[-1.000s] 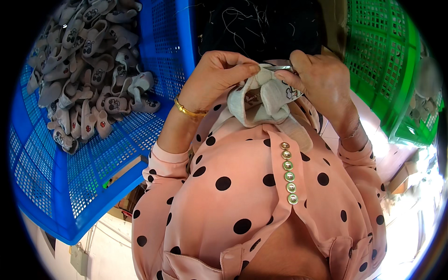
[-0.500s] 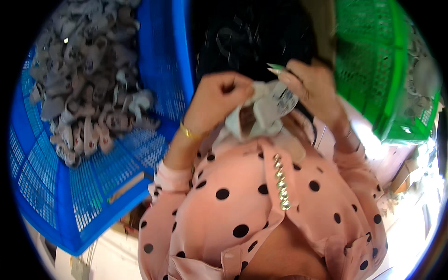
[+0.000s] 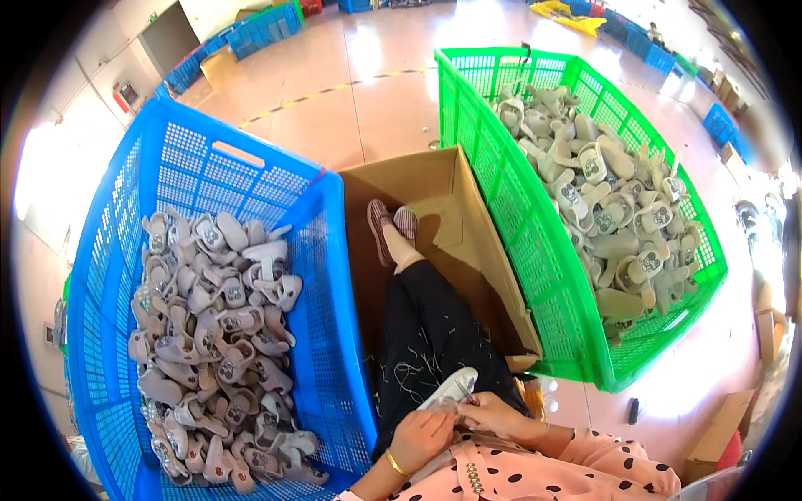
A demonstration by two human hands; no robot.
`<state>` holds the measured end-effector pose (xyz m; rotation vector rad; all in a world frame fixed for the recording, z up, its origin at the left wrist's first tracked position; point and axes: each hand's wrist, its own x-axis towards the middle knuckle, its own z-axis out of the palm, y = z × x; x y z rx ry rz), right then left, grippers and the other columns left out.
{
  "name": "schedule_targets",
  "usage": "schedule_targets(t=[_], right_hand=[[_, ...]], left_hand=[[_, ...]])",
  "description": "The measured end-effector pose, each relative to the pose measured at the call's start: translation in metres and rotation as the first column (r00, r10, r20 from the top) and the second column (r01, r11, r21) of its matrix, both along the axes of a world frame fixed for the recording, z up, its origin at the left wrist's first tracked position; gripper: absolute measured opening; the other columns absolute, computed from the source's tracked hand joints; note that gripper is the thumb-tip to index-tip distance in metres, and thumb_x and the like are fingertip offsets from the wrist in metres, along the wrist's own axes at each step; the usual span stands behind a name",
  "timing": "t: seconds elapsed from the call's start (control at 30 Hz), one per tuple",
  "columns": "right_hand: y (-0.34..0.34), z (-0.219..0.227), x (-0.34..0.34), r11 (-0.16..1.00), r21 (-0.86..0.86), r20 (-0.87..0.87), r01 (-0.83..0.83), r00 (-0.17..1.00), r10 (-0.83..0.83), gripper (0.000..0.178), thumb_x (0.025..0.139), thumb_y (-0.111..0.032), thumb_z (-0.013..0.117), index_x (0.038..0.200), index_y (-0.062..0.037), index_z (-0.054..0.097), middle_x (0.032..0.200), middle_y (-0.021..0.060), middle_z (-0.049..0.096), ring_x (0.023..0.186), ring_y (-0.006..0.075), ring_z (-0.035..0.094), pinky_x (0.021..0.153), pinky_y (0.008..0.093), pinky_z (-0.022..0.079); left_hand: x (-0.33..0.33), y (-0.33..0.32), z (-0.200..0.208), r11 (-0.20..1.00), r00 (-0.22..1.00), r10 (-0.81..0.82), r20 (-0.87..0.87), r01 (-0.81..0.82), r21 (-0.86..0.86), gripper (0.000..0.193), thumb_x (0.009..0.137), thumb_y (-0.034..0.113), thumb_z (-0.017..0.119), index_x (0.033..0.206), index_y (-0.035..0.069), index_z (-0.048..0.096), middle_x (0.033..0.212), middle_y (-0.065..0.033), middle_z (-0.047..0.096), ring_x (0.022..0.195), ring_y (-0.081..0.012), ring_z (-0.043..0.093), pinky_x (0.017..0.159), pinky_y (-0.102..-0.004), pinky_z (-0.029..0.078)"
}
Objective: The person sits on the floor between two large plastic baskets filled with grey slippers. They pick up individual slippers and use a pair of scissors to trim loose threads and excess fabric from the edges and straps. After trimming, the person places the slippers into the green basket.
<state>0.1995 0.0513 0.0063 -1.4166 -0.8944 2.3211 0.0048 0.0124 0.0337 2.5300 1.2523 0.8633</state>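
Observation:
Low over my lap is a small pale grey shoe (image 3: 456,387), with its light sole toward the far side. My left hand (image 3: 420,440) is closed around its near end. My right hand (image 3: 496,417) presses against the shoe from the right, fingers closed on small pointed thread snips (image 3: 465,393); only the tip shows. Both hands hide much of the shoe's upper. Black trousers (image 3: 434,321) under them carry loose pale threads (image 3: 411,374).
At the left stands a blue plastic crate (image 3: 330,242) heaped with grey shoes (image 3: 217,334). A green crate (image 3: 535,271) at the right holds more shoes (image 3: 614,213). Between them is an open cardboard box (image 3: 493,275) with my feet (image 3: 393,230) in it. Farther crates (image 3: 259,33) line the wall.
The view has tilted up, bringing the crates, box and floor into sight. The shoe has turned so its sole shows; both hands stay on it. The snips' tip now rests near the shoe.

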Motion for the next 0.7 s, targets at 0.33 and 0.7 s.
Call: schedule_targets(t=[0.33, 0.7], right_hand=[[-0.007, 0.007, -0.003, 0.999, -0.005, -0.046, 0.035, 0.998, -0.036, 0.014, 0.096, -0.015, 0.059, 0.087, -0.0044, 0.060, 0.064, -0.0054, 0.046, 0.053, 0.0037, 0.038, 0.047, 0.0218, 0.029], [-0.005, 0.012, 0.001, 0.994, -0.070, -0.100, 0.084, 0.991, -0.090, 0.013, 0.098, -0.019, 0.059, 0.095, -0.0056, 0.059, 0.063, -0.0077, 0.040, 0.053, 0.0022, 0.032, 0.046, 0.0211, 0.023]], left_hand=[[-0.002, -0.027, -0.026, 0.990, 0.986, 0.139, 0.089, -0.141, 0.017, 0.030, 0.075, 0.016, 0.072, 0.103, 0.007, 0.069, 0.102, -0.0080, 0.068, 0.087, -0.0237, 0.065, 0.070, -0.0331, 0.051], [-0.003, -0.024, -0.048, 0.982, 0.966, 0.133, 0.221, -0.158, 0.103, 0.028, 0.068, 0.008, 0.073, 0.094, 0.002, 0.069, 0.096, -0.0097, 0.066, 0.082, -0.0268, 0.064, 0.067, -0.0330, 0.054]])
